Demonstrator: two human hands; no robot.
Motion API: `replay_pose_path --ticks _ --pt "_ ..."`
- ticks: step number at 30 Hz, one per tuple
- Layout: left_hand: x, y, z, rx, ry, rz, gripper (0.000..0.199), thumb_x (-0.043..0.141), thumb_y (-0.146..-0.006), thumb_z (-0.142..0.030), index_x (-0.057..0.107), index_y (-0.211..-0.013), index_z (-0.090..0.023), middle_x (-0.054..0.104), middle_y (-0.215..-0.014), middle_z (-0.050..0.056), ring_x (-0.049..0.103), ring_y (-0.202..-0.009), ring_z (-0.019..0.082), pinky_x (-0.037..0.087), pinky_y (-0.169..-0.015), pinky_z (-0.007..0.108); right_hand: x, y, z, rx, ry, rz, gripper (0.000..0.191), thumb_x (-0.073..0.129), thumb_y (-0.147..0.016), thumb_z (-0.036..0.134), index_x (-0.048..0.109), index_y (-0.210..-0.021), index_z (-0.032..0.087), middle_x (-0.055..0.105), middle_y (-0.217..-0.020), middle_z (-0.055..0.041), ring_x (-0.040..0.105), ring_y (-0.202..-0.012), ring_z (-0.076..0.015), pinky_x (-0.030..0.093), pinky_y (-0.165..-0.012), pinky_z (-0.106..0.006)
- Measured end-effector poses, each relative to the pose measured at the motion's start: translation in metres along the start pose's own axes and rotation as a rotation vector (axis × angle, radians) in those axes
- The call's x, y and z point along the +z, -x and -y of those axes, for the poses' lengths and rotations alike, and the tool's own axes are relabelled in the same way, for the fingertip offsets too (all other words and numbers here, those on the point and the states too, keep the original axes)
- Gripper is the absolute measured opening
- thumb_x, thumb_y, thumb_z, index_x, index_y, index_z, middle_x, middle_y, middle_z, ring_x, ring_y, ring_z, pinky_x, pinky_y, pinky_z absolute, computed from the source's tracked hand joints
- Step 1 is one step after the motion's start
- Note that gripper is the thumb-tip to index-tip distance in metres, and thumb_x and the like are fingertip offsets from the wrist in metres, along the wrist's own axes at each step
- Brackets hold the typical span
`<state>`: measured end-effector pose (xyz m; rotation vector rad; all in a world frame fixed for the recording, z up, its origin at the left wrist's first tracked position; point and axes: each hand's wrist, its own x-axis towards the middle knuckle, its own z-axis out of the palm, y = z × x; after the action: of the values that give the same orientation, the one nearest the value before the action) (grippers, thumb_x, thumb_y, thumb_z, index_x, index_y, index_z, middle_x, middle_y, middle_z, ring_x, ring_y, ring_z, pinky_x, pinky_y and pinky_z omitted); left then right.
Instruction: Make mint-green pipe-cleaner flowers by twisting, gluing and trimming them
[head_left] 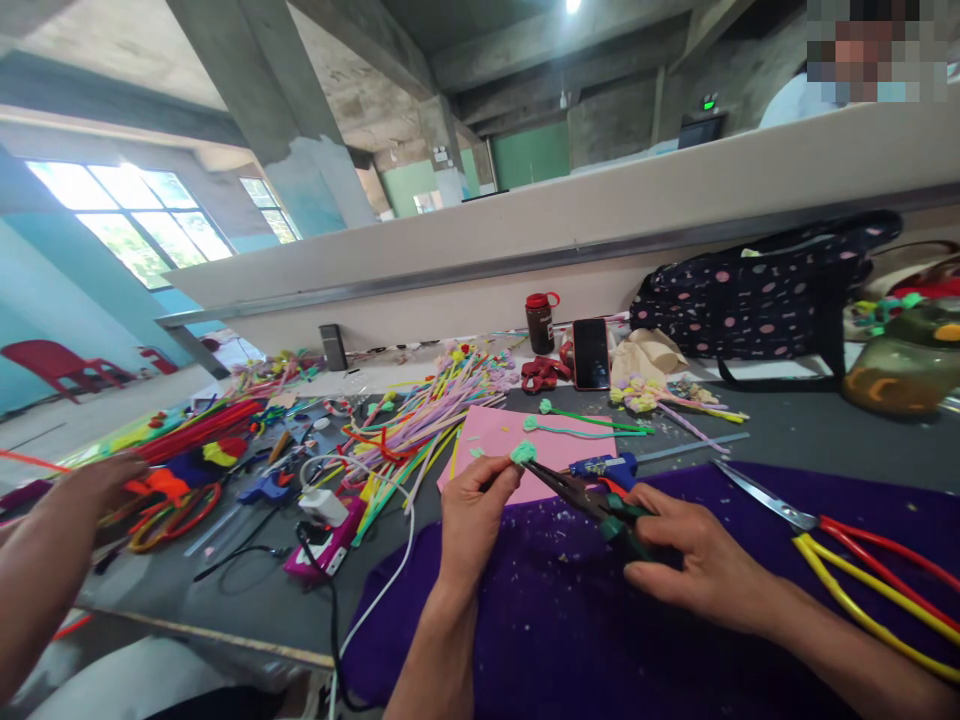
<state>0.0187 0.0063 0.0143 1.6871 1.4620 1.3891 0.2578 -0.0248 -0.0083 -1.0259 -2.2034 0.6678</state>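
Observation:
Between the fingertips of my left hand [480,500] is a small mint-green pipe-cleaner flower [523,453]. My right hand [679,545] grips dark-handled pliers [566,490], whose jaw tips touch the flower's underside. Beyond my hands, a pink sheet [491,430] lies on the table with two green-stemmed flower pieces on and beside it; one is a mint-green flower [531,424]. A blue glue gun [604,468] lies just behind the pliers. Scissors with red and yellow handles [795,520] rest open on the purple cloth [540,610] to my right.
A heap of coloured pipe cleaners [450,400] spreads left of the sheet. A pink power strip [326,545] with cables sits near the front edge. At the back are a bottle [540,325], a phone [591,355] and a dark bag [750,300]. Another person's arm [60,560] reaches in at left.

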Motion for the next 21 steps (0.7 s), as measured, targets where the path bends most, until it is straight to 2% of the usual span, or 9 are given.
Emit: replay_pose_path --ticks 7,14,21 --pt "0.0006 0.0007 0.0008 -0.009 0.017 -0.022 0.02 0.059 -0.071 -0.034 0.069 -0.071 -0.017 0.061 -0.065 0.0 0.052 -0.064 0.013 0.039 -0.061 0.023 0.0007 0.0012 -0.0006 0.017 0.007 -0.012 0.025 0.056 -0.073 0.023 0.04 -0.054 0.017 0.043 -0.073 0.0003 0.046 -0.07 -0.0133 0.037 -0.062 -0.025" --pt "0.0008 0.0007 0.004 -0.012 0.024 -0.044 0.022 0.06 -0.072 -0.035 0.07 -0.081 -0.018 0.061 -0.068 0.0 0.051 -0.065 0.014 0.039 -0.061 0.023 0.0009 0.0001 0.001 0.056 -0.023 0.007 0.025 0.056 -0.072 0.023 0.041 -0.054 0.016 0.042 -0.073 0.0005 0.046 -0.069 -0.0133 0.038 -0.062 -0.025" --pt "-0.0001 0.0008 0.0045 -0.009 0.011 -0.062 0.023 0.061 -0.071 -0.036 0.071 -0.082 -0.019 0.063 -0.07 0.001 0.053 -0.065 0.014 0.039 -0.06 0.023 0.0008 0.0015 -0.0014 0.067 -0.07 0.018 0.025 0.057 -0.073 0.026 0.043 -0.054 0.016 0.044 -0.074 0.0 0.047 -0.071 -0.0142 0.039 -0.064 -0.025"
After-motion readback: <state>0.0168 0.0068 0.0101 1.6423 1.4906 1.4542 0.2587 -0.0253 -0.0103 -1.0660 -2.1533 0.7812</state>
